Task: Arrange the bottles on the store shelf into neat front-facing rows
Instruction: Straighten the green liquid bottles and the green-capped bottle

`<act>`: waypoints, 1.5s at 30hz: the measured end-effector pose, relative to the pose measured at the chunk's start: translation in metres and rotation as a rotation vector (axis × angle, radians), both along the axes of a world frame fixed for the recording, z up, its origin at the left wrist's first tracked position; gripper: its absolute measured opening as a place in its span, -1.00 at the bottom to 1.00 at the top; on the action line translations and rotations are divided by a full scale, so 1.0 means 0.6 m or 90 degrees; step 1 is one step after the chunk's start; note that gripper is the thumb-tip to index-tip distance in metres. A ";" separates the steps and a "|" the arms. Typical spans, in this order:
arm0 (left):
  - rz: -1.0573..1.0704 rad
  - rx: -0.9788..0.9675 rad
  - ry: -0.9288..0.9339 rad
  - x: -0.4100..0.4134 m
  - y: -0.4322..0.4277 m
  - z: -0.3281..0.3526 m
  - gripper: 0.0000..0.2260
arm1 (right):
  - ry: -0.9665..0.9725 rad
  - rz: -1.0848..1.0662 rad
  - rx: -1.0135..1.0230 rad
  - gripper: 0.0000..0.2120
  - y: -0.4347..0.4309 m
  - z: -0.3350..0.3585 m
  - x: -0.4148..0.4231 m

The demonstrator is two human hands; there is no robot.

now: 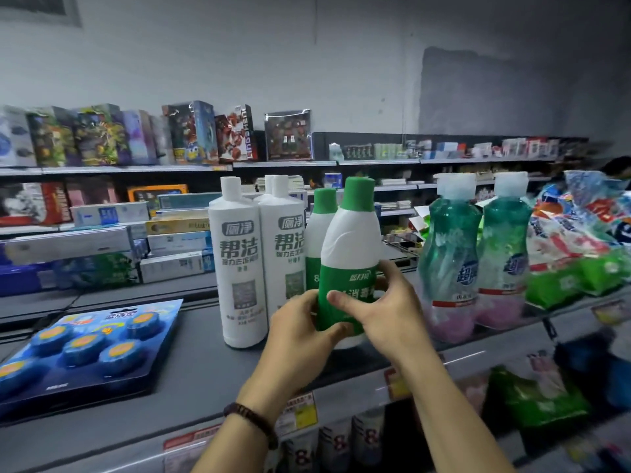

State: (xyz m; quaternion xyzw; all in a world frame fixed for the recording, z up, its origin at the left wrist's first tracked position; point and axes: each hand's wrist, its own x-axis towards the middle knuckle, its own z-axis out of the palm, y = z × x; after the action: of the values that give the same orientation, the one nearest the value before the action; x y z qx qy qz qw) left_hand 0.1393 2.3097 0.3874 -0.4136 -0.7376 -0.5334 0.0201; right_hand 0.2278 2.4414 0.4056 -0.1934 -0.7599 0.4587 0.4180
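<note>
**Both hands clamped on one green-capped bottle**

The green-capped bottle (351, 254) tilts slightly right near the shelf (205, 370) front. The left hand (300, 339) cups its lower body from 7 o'clock. The right hand (386, 308) grips from 4 o'clock, thumb across the label. White bottles (239, 261) stand at its 9 o'clock.

Two bare arms, left arm (235, 445) with a bracelet (252, 421) of small dark brown round beads at the wrist, right arm (454, 414) bare all the way, left hand (297, 336) and right hand (389, 312) bare
</note>
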 end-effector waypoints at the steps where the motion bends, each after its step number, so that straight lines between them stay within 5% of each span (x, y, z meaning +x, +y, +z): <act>1: 0.014 -0.020 0.002 -0.005 0.008 -0.002 -0.70 | -0.009 0.003 0.009 -0.35 0.009 -0.004 -0.006; 10: 0.158 -0.120 0.053 -0.005 0.022 -0.009 -0.70 | -0.088 0.064 0.060 -0.40 0.063 -0.020 -0.040; 26: 0.117 -0.228 0.072 0.019 0.014 -0.013 -0.57 | -0.165 0.044 0.085 -0.32 0.068 -0.026 -0.027; 31: 0.148 -0.218 0.108 0.019 -0.013 -0.010 -0.66 | -0.139 -0.058 0.104 -0.24 0.041 -0.028 -0.007; 33: 0.178 -0.230 0.137 0.022 -0.035 -0.006 -0.66 | -0.088 -0.091 0.139 -0.39 0.026 -0.025 0.006; 38: 0.310 -0.290 0.193 0.023 -0.126 0.010 -0.73 | -0.056 0.059 0.223 -0.87 -0.026 -0.006 0.005; 45: 0.480 -0.315 0.155 0.020 -0.322 0.009 -0.80 | -0.131 0.340 0.316 -0.82 -0.178 0.012 -0.077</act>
State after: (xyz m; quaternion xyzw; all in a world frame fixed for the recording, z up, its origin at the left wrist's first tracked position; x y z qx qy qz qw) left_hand 0.1510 2.1168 0.3930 -0.1683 -0.9339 -0.2442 0.1998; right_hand 0.1819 2.3346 0.4129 0.0738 -0.9096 0.3314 0.2396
